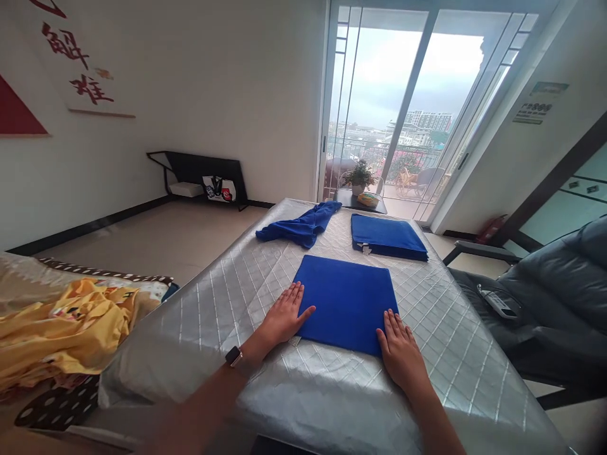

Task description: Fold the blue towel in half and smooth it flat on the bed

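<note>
A flat blue cloth, folded into a near square, lies on the silver quilted table cover in front of me. My left hand, with a watch on its wrist, rests flat at the cloth's left edge, thumb spread onto it. On the right edge lies my right hand, its fingers stretched out and palm down. Behind, toward the right, sits a neat stack of folded blue cloths with a white label at its corner. A crumpled blue cloth is at the far left of the table.
Yellow fabric is heaped at the left. A dark armchair with a power strip on it stands close on the right. Beyond the table are a small stand with a potted plant and a sliding glass door.
</note>
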### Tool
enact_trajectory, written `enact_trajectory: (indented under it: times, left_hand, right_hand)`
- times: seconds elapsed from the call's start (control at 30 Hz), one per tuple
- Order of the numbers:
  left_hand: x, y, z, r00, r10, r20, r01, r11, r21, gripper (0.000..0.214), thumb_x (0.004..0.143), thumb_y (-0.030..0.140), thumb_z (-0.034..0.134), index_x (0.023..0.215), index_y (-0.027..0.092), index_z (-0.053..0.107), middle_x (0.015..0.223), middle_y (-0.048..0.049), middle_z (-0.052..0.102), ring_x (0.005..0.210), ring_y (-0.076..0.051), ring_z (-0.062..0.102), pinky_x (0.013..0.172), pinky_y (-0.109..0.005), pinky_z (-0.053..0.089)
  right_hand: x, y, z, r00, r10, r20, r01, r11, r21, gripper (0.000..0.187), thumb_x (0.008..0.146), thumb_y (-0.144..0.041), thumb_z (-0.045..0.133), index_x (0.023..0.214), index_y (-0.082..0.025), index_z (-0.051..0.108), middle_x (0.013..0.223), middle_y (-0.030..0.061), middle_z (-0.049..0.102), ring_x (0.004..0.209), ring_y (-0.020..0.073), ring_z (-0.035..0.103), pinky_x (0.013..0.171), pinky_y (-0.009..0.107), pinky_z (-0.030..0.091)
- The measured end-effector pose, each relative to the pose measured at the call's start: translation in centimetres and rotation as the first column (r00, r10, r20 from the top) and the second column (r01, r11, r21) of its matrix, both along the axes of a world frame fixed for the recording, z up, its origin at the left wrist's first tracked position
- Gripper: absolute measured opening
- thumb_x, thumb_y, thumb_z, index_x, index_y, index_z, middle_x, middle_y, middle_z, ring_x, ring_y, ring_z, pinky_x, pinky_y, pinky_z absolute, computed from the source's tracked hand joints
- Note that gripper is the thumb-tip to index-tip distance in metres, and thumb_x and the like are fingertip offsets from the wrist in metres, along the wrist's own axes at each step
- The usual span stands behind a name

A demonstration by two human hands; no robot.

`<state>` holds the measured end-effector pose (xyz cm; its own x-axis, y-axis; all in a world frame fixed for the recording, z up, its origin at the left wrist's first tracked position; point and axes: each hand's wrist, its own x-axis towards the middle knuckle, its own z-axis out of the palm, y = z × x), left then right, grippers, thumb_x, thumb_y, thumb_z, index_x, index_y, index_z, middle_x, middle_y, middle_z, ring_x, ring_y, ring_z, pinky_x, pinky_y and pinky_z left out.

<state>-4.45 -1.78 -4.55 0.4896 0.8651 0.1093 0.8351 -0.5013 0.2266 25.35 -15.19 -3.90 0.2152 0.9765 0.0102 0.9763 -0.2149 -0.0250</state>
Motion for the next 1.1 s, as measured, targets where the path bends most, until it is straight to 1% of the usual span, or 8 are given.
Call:
enact_trajectory:
  times: [0.3, 0.43, 0.5, 0.57, 0.7, 0.83, 0.97, 1.1]
  left_hand:
    - [-0.5, -0.6, 0.0, 1.0, 0.004, -0.006, -0.003, 1.0, 0.018, 0.084, 0.1, 0.068, 0.016, 0.158, 0.008, 0.023, 0.164, -0.0144, 0.017, 0.152, -0.026, 0.016, 0.124, -0.042, 0.017]
    - [0.3, -2.1, 0.4, 1.0, 0.017, -0.013, -0.016, 0.999, 0.03, 0.079, 0.102, 0.065, 0.018, 0.159, 0.011, 0.02, 0.164, -0.0145, 0.019, 0.152, -0.027, 0.018, 0.123, -0.046, 0.021]
    - [2.2, -3.5, 0.9, 1.0, -0.024, -0.014, 0.024, 1.0, 0.004, 0.079, 0.102, 0.064, 0.017, 0.159, 0.01, 0.02, 0.164, -0.0148, 0.019, 0.152, -0.027, 0.018, 0.123, -0.046, 0.021]
    - [5.0, -5.0, 1.6, 0.99, -0.139, -0.003, 0.139, 0.99, -0.024, 0.079, 0.102, 0.065, 0.017, 0.159, 0.01, 0.021, 0.164, -0.014, 0.017, 0.152, -0.026, 0.016, 0.124, -0.044, 0.02]
    - [11.5, -7.3, 2.9, 0.893, -0.446, 0.058, 0.447, 0.894, -0.017, 0.077, 0.103, 0.064, 0.018, 0.159, 0.012, 0.021, 0.165, -0.0106, 0.017, 0.153, -0.021, 0.012, 0.125, -0.038, 0.013]
    - [15.2, -7.3, 3.0, 0.86, -0.502, 0.09, 0.505, 0.863, -0.012, 0.077, 0.103, 0.063, 0.016, 0.159, 0.01, 0.022, 0.164, -0.0119, 0.02, 0.153, -0.02, 0.013, 0.125, -0.037, 0.01]
    - [14.8, -6.6, 2.0, 0.858, -0.509, 0.069, 0.511, 0.859, -0.009, 0.075, 0.103, 0.063, 0.015, 0.16, 0.013, 0.018, 0.165, -0.01, 0.018, 0.153, -0.02, 0.012, 0.124, -0.037, 0.01]
    - [11.4, -5.8, 1.6, 0.891, -0.453, 0.032, 0.454, 0.891, -0.014, 0.074, 0.103, 0.063, 0.018, 0.16, 0.016, 0.017, 0.165, -0.0075, 0.016, 0.153, -0.02, 0.012, 0.125, -0.038, 0.011]
  right_hand:
    - [-0.3, -0.3, 0.4, 1.0, -0.007, 0.01, 0.007, 1.0, -0.01, 0.063, 0.102, -0.038, 0.018, 0.159, -0.01, 0.024, 0.165, 0.0051, 0.017, 0.153, 0.0215, 0.013, 0.124, 0.043, 0.013]
    - [-0.4, -0.4, 0.6, 1.0, -0.011, -0.016, 0.011, 1.0, -0.018, 0.062, 0.103, -0.039, 0.016, 0.159, -0.011, 0.023, 0.165, 0.0042, 0.017, 0.153, 0.0208, 0.012, 0.124, 0.042, 0.012]
    - [-0.5, -0.5, 0.6, 0.999, -0.015, -0.036, 0.014, 1.0, -0.016, 0.062, 0.103, -0.038, 0.016, 0.159, -0.011, 0.023, 0.165, 0.0045, 0.017, 0.153, 0.0209, 0.011, 0.124, 0.043, 0.011]
    - [-0.5, -0.5, 0.6, 0.999, -0.006, -0.046, 0.006, 1.0, -0.007, 0.062, 0.103, -0.037, 0.018, 0.158, -0.01, 0.023, 0.165, 0.0061, 0.017, 0.153, 0.0218, 0.011, 0.124, 0.043, 0.01]
    - [-0.4, -0.7, 0.8, 0.999, 0.026, -0.034, -0.026, 1.0, -0.003, 0.06, 0.103, -0.034, 0.022, 0.158, -0.011, 0.027, 0.165, 0.0083, 0.018, 0.153, 0.0236, 0.012, 0.123, 0.044, 0.011]
    - [-0.4, -0.8, 1.1, 0.999, 0.041, -0.018, -0.042, 0.998, -0.038, 0.059, 0.102, -0.033, 0.024, 0.157, -0.014, 0.03, 0.165, 0.0066, 0.017, 0.153, 0.023, 0.011, 0.123, 0.044, 0.012]
    - [-0.5, -0.8, 1.2, 0.999, 0.021, -0.029, -0.022, 0.999, -0.034, 0.06, 0.103, -0.035, 0.02, 0.158, -0.012, 0.026, 0.165, 0.0066, 0.017, 0.153, 0.0223, 0.011, 0.124, 0.043, 0.013]
    - [-0.7, -0.8, 1.3, 0.999, -0.002, -0.045, 0.001, 1.0, -0.03, 0.061, 0.103, -0.037, 0.019, 0.158, -0.011, 0.024, 0.165, 0.0063, 0.016, 0.153, 0.022, 0.012, 0.124, 0.043, 0.012]
